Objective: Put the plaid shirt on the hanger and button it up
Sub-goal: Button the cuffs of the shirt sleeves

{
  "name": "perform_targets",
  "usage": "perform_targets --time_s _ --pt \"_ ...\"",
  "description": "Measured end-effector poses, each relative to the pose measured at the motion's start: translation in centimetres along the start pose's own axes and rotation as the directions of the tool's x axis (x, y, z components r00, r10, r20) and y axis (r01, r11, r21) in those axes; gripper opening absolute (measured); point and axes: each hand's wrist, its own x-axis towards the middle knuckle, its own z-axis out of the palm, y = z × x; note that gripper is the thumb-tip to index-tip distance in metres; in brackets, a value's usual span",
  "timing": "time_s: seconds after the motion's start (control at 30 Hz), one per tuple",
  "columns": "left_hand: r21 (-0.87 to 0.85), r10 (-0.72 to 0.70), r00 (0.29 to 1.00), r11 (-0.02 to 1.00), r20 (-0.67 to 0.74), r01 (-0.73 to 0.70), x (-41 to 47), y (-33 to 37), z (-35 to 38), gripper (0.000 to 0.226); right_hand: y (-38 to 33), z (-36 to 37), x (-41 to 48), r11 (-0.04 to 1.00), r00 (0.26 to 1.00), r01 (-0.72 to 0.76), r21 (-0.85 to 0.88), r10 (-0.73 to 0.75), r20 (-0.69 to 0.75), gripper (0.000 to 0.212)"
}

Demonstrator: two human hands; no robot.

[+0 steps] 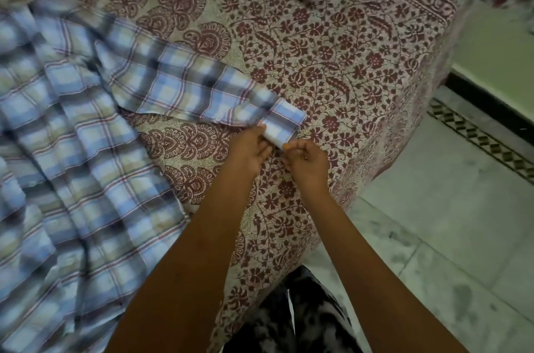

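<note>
**Plaid shirt: state and position**

Plaid shirt (72, 127): blue, white and tan checks with thin red lines. It lies rumpled on the bed (346, 49), body to my left. One sleeve (179, 83) stretches out rightward. Its cuff (284, 121) is pinched by my left grip (248, 150) and right grip (307, 162).

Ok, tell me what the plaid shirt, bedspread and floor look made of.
The plaid shirt: thin woven cloth, likely cotton; matte, soft creases. The bedspread: printed woven cotton by its look, matte maroon florals. The floor: polished stone, probably marble; grey veining, faint sheen.
</note>
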Motion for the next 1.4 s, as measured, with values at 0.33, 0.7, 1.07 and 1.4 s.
perform_targets --time_s 0.33,0.7,1.07,1.4 --pt "0.108 0.003 0.997 0.994 0.083 -0.012 -1.6 -0.9 -3.0 0.019 -1.6 1.2 -1.9 0.991 0.992 -0.018 0.135 0.001 0.13 0.016" --pt "0.371 0.745 0.664 0.633 -0.056 -0.679 -4.5 0.6 -3.5 0.052 -1.9 1.1 -3.1 0.694 0.787 0.59 -0.413 -0.608 0.103 0.029" --pt "0.687 0.737 0.644 0.36 0.205 -0.631 -2.9 0.3 -9.3 0.058 0.2 2.1 -4.3 0.744 0.85 0.494 -0.45 -0.521 0.072 0.03" --pt "0.624 0.655 0.703 0.434 0.276 -0.65 -2.9 -0.1 -9.6 0.025 0.7 3.6 -3.5 0.989 0.995 0.086 -0.12 -0.08 0.056 0.021"
